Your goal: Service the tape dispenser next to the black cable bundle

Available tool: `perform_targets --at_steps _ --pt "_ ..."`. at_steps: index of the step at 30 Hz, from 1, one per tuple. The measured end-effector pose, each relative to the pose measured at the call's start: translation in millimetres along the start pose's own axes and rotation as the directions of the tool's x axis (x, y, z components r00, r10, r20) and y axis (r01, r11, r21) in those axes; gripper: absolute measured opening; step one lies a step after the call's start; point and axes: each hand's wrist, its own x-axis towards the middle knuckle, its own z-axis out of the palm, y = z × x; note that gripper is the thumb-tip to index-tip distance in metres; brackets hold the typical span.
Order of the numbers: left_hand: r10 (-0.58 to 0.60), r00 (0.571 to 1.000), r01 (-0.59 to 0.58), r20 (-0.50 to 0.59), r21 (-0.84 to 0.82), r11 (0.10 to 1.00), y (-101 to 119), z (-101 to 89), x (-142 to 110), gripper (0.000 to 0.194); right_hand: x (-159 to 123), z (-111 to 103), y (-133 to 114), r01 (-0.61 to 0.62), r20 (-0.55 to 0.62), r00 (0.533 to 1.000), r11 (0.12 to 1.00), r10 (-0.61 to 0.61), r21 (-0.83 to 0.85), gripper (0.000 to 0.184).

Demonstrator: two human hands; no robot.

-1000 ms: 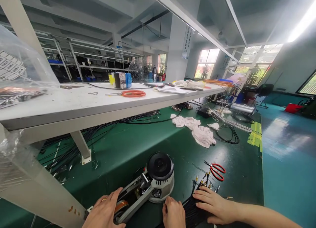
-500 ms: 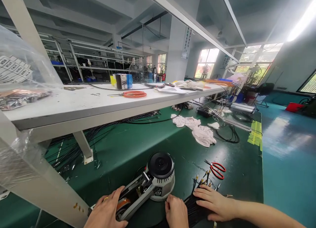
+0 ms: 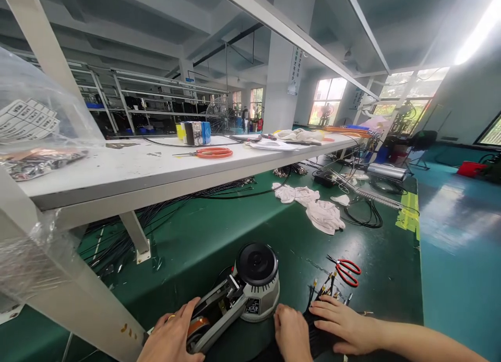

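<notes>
My left hand (image 3: 172,340), a ring on one finger, is curled over the front end of a grey tape dispenser (image 3: 242,294) with a round black top. Orange tape shows just under its fingers. My right hand (image 3: 290,333) lies to the right of the dispenser's base, its fingers curled down on the end of a bundle of black cables (image 3: 319,337). Another person's hand (image 3: 344,325) reaches in from the right and lies flat on the same bundle. Gold-tipped cable ends (image 3: 326,288) fan out beyond it.
Red-handled scissors (image 3: 346,270) lie on the green mat (image 3: 203,236) just past the cables. White gloves (image 3: 323,215) and coiled black wire (image 3: 364,215) lie farther back. A white shelf (image 3: 156,168) overhangs at left, bearing orange scissors (image 3: 213,152) and plastic bags (image 3: 31,137).
My right hand and the other person's hand have slid a little to the right along the cable bundle. My left hand stays on the dispenser.
</notes>
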Motion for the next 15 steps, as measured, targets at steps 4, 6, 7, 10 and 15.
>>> perform_targets --at_steps 4,6,7,10,15 --pt "0.012 1.0 -0.012 -0.026 -0.004 1.0 1 -1.1 -1 0.087 -1 1 0 -0.008 0.021 1.0 1.0 0.008 0.011 0.063" --pt "0.012 1.0 -0.012 -0.019 -0.02 1.0 0 -0.4 1 0.087 -1 2 1 0.018 -0.021 1.0 1.0 -0.018 0.0 0.065" --pt "0.012 1.0 -0.013 -0.017 -0.027 1.0 -1 0.3 1 0.087 -1 3 2 0.034 -0.055 0.998 0.999 -0.035 -0.006 0.067" --pt "0.013 1.0 -0.014 -0.021 -0.035 0.999 -5 4.1 3 0.088 -1 3 2 0.053 -0.079 0.995 0.999 -0.052 0.003 0.071" --pt "0.007 0.997 -0.009 -0.073 -0.028 1.0 -7 10.5 2 0.09 0 -1 0 0.041 -0.068 0.997 0.999 -0.039 0.03 0.069"
